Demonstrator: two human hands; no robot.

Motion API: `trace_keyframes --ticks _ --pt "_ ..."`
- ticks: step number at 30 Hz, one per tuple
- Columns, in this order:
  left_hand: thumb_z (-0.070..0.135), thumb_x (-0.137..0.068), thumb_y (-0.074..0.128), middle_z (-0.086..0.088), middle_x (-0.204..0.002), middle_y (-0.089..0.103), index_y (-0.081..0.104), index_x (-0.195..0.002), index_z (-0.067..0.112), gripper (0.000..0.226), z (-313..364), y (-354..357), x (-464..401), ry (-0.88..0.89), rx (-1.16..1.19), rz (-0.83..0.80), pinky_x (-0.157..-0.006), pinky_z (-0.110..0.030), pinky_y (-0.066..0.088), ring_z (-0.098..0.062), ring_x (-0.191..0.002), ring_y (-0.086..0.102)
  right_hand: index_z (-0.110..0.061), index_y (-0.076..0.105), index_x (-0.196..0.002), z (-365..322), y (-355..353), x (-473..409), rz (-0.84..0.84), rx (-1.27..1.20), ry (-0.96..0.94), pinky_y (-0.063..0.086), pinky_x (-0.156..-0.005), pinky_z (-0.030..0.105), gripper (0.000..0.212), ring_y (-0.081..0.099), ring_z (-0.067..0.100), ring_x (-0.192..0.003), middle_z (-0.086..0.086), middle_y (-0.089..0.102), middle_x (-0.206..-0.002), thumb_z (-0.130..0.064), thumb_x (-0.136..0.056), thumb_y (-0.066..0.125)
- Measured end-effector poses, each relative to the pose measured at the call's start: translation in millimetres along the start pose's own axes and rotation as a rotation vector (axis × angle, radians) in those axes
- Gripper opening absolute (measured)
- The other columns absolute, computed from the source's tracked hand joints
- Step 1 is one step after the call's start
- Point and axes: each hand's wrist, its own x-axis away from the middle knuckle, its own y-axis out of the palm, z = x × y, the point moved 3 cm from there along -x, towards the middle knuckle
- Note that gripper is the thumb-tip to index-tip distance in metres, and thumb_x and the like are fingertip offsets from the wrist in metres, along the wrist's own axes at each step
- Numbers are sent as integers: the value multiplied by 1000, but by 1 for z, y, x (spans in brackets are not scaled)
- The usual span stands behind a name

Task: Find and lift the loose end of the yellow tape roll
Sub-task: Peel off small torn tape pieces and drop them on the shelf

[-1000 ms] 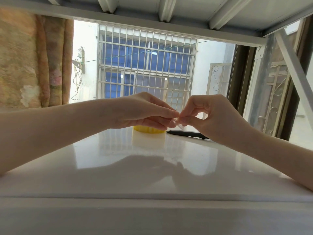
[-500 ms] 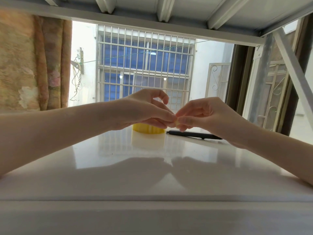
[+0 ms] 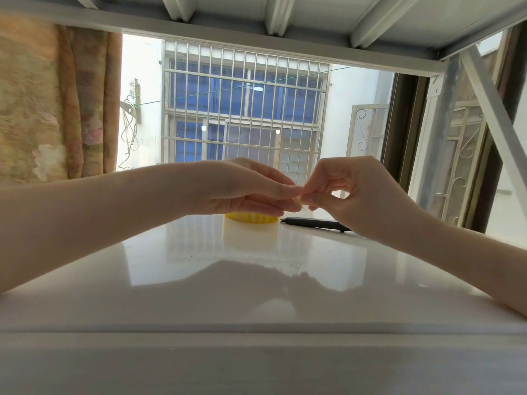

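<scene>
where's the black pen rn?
Head view: the black pen lies on the white table, right of the yellow tape roll, behind the right hand.

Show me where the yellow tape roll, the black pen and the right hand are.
yellow tape roll (image 3: 251,218): head view, on its yellow side wall below the left hand.
black pen (image 3: 316,224): head view, mid-barrel, lying on the white table.
right hand (image 3: 362,192): head view, on the back of the hand.
</scene>
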Motion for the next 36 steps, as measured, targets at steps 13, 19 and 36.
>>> trace_keyframes --ticks 13,19,36 --pt "3 -72 74 5 -90 69 61 -106 21 41 10 -6 4 184 -218 181 -61 -9 51 -2 -73 68 -11 69 -86 7 2 -9 -50 -239 149 52 -70 9 16 70 7 -70 1 73 -75 -10 -70 74" --pt "16 -67 81 9 -86 69 54 -111 30 54 14 -7 7 300 -409 252 -54 -5 48 -1 -72 68 -12 75 -83 5 4 -14 -125 -235 187 54 -66 12 12 70 12 -62 3 74 -70 -14 -71 73" --pt "34 -78 64 12 -67 69 67 -73 35 6 -1 -77 61 246 -846 453 -61 -22 48 -6 -70 67 -4 71 -79 -42 70 -71 -344 -250 122 56 -78 29 18 69 14 -68 7 74 -74 -21 -82 66"
